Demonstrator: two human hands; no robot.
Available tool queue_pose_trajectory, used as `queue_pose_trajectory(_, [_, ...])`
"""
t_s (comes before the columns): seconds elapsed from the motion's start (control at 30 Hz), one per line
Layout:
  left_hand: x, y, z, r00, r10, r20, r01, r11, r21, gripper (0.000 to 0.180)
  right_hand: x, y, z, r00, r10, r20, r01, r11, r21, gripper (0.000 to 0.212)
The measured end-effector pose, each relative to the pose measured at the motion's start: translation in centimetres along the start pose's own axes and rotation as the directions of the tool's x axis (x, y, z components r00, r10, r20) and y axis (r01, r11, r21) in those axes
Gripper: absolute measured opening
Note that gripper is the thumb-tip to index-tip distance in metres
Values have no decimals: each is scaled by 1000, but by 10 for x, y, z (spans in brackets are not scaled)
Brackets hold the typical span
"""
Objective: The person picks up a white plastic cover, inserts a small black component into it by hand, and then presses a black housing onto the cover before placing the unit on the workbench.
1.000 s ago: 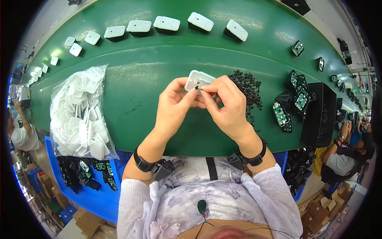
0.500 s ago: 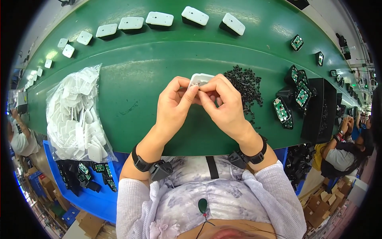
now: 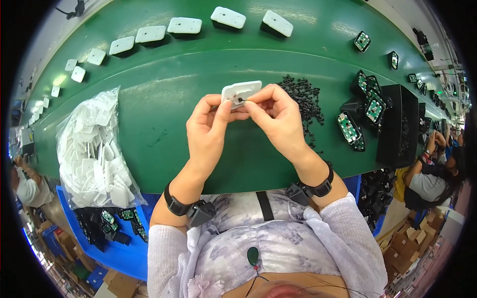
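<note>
A white plastic cover (image 3: 242, 88) is tilted up above the green table, its hollow inner side facing me. My left hand (image 3: 206, 130) grips it by its left and lower edge, thumb on the inside. My right hand (image 3: 279, 121) is closed in a pinch at the cover's right part, with a small black part (image 3: 241, 99) at its fingertips, against the cover's inner face. Whether that part is seated in the cover I cannot tell. Just right of my right hand lies a loose pile of small black parts (image 3: 304, 102).
A clear bag of white covers (image 3: 92, 149) lies at left. White-topped black housings (image 3: 185, 26) line the far side. Black housings with green circuit boards (image 3: 349, 129) stand at right beside a black box (image 3: 397, 126). Blue bins (image 3: 99, 253) sit below the table edge; co-workers (image 3: 427, 186) are beyond.
The cover has tipped up and turned, so its inner side and the black part now show. Both hands have shifted slightly left. My view has moved a little.
</note>
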State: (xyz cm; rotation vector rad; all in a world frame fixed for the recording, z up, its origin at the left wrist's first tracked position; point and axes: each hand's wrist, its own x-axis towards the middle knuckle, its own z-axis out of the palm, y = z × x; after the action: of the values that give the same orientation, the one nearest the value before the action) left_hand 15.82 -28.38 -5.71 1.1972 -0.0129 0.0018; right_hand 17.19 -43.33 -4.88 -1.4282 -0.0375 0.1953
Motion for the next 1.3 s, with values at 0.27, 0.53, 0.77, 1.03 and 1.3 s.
queue_pose_trajectory(0.27, [-3, -2, 0, 997, 63, 49, -65, 998, 28, 11, 1, 3, 4, 997, -70, 11, 69, 995, 77, 8])
queue_pose_trajectory(0.53, [-2, -3, -4, 988, 133, 74, -142, 981, 133, 5, -2, 3, 8, 999, -41, 20, 41, 999, 7, 6])
queue_pose_trajectory(0.77, [-1, 1, -6, 956, 265, 122, -291, 899, 328, 4, -4, 6, 5, 999, -2, 52, -5, 991, 130, 13])
queue_pose_trajectory(1.03, [-10, 18, -7, 975, 86, 205, -92, 996, 18, 7, -5, -19, -14, 958, 99, 271, -99, 995, -12, 18])
queue_pose_trajectory(1.3, [-47, 20, -20, 976, -109, 190, 92, 991, 96, 8, -37, -15, 2, 945, 64, 322, -121, 979, 162, 21])
